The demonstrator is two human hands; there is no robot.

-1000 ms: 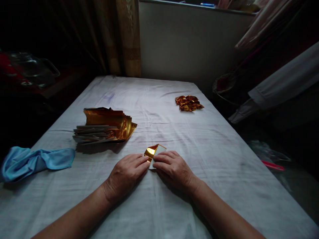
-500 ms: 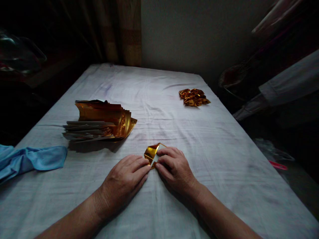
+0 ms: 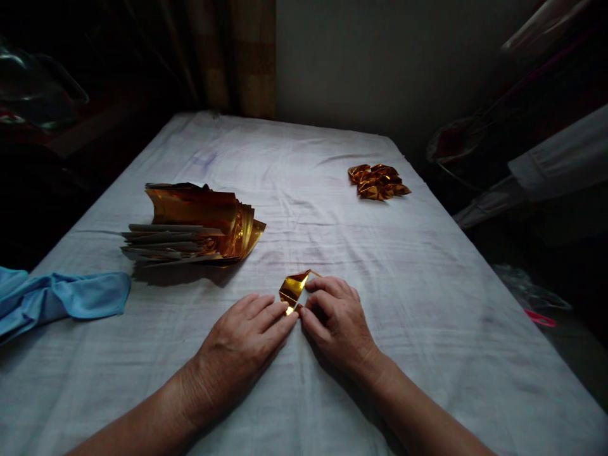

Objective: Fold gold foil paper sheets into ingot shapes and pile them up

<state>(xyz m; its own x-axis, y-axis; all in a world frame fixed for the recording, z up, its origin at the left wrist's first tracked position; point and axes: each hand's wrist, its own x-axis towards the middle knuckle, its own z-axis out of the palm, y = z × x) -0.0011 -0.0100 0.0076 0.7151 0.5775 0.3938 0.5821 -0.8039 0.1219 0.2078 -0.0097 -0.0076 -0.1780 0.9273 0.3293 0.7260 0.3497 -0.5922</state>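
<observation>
A small piece of gold foil paper [image 3: 292, 288], partly folded, lies on the white cloth between my hands. A strip of its pale underside shows along the right part. My left hand [image 3: 249, 332] rests palm down, its fingers together and the tips pressing the near left edge of the paper. With bent fingers and thumb, my right hand [image 3: 336, 316] grips the right side of the same piece and covers part of it. Both hands meet at the paper's near corner.
A thick sheaf of gold foil paper [image 3: 194, 218] lies on the bed-like surface [image 3: 403, 304] at left. Several folded gold pieces [image 3: 377, 182] sit together at the far right. A blue cloth [image 3: 66, 301] lies at the left edge; a wall [image 3: 361, 63] stands behind.
The right flap of the foil paper has moved a little further over, so less pale underside shows. My left fingertips have shifted slightly right. The whole view has moved slightly.
</observation>
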